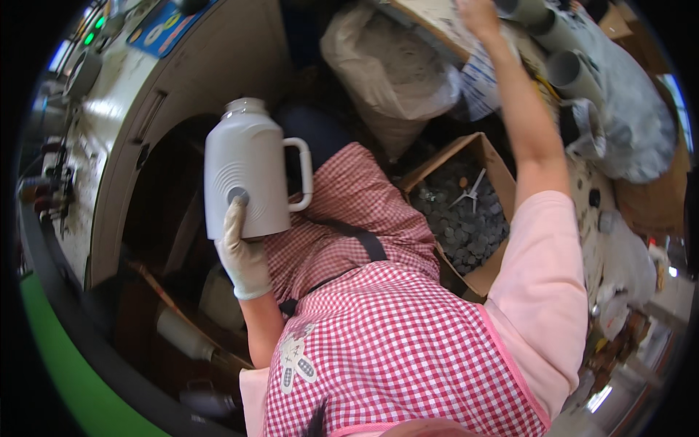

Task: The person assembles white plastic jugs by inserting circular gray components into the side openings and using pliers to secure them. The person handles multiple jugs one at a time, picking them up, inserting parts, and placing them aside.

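Observation:
My left hand [244,258], in a white glove, grips a light grey plastic vacuum jug body [251,164] near its base. The jug stands upright above my lap, its neck up and its loop handle to the right. One finger presses on a small darker grey round disc [238,194] on the jug's side. Bare-armed, my right hand [478,16] reaches far forward to the top edge of the view, over the worktop. It is blurred and partly cut off, so its fingers cannot be made out.
A cardboard box [499,273] of grey discs, with a white pronged piece [472,193] on top, sits right of my lap. Beyond it stands a translucent sack [393,73]. Grey cylinders [571,73] and plastic bags [633,124] crowd the right; a white cabinet [131,146] stands left.

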`<action>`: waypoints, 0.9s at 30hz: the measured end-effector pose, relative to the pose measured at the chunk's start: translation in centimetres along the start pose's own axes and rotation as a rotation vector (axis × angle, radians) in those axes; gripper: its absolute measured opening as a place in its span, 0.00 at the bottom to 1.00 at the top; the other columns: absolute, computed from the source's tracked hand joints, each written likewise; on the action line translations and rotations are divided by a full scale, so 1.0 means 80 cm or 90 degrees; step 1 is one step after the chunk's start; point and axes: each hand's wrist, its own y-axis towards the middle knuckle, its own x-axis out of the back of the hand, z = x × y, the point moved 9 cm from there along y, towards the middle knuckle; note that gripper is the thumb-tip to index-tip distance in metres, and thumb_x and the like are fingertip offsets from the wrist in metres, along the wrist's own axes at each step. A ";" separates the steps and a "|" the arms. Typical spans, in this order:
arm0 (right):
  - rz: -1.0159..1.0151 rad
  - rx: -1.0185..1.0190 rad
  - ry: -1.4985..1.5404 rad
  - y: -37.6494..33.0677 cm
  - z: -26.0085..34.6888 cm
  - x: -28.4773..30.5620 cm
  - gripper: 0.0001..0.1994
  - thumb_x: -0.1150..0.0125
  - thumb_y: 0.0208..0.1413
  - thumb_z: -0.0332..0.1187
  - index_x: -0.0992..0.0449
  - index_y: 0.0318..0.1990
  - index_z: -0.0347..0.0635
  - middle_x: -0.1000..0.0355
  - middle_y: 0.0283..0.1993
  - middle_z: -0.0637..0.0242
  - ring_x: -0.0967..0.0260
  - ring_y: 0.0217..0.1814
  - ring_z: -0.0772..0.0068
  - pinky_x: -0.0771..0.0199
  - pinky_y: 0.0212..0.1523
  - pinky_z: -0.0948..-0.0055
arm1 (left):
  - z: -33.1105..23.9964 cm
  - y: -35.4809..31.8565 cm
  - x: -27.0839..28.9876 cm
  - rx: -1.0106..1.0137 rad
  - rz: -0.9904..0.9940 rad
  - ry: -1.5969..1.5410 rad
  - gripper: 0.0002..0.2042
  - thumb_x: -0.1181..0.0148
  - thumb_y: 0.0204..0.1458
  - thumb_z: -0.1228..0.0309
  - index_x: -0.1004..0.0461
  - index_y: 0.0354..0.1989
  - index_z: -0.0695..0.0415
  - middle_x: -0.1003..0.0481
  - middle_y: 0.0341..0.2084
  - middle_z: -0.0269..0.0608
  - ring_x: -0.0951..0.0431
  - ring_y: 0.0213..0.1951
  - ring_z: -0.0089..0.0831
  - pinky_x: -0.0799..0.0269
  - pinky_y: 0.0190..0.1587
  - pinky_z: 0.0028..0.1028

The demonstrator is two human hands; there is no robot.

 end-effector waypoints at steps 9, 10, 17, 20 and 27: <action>0.279 -0.146 0.782 -0.044 0.122 0.062 0.19 0.49 0.72 0.45 0.22 0.53 0.38 0.30 0.29 0.71 0.34 0.28 0.82 0.35 0.25 0.78 | 0.049 -0.017 0.038 0.219 -0.131 -0.226 0.13 0.39 0.65 0.71 0.23 0.56 0.60 0.20 0.50 0.36 0.20 0.54 0.26 0.23 0.58 0.28; 0.364 -0.166 0.927 -0.093 0.178 0.099 0.17 0.51 0.75 0.43 0.23 0.54 0.40 0.34 0.27 0.80 0.41 0.23 0.96 0.42 0.20 0.89 | 0.049 -0.020 0.033 0.227 -0.118 -0.247 0.13 0.38 0.65 0.70 0.22 0.55 0.59 0.19 0.49 0.36 0.20 0.54 0.25 0.23 0.56 0.26; 0.667 0.148 0.998 -0.361 0.467 0.245 0.24 0.48 0.71 0.26 0.33 0.73 0.46 0.32 0.24 0.71 0.36 0.21 0.84 0.33 0.25 0.80 | 0.009 -0.023 0.010 0.055 -0.033 -0.003 0.16 0.43 0.68 0.68 0.25 0.61 0.58 0.21 0.53 0.37 0.21 0.56 0.27 0.23 0.59 0.27; 0.550 0.221 0.922 -0.364 0.486 0.255 0.26 0.46 0.69 0.24 0.33 0.74 0.48 0.32 0.23 0.69 0.37 0.22 0.82 0.33 0.27 0.78 | -0.005 -0.026 0.008 -0.013 -0.001 0.053 0.16 0.44 0.69 0.69 0.25 0.62 0.57 0.23 0.57 0.36 0.22 0.58 0.26 0.24 0.61 0.29; 0.505 0.260 0.898 -0.373 0.486 0.264 0.25 0.43 0.67 0.26 0.31 0.71 0.46 0.21 0.33 0.50 0.21 0.29 0.57 0.22 0.32 0.66 | -0.009 -0.023 -0.004 0.024 0.092 -0.178 0.17 0.47 0.70 0.71 0.29 0.66 0.57 0.28 0.63 0.35 0.26 0.62 0.25 0.27 0.65 0.29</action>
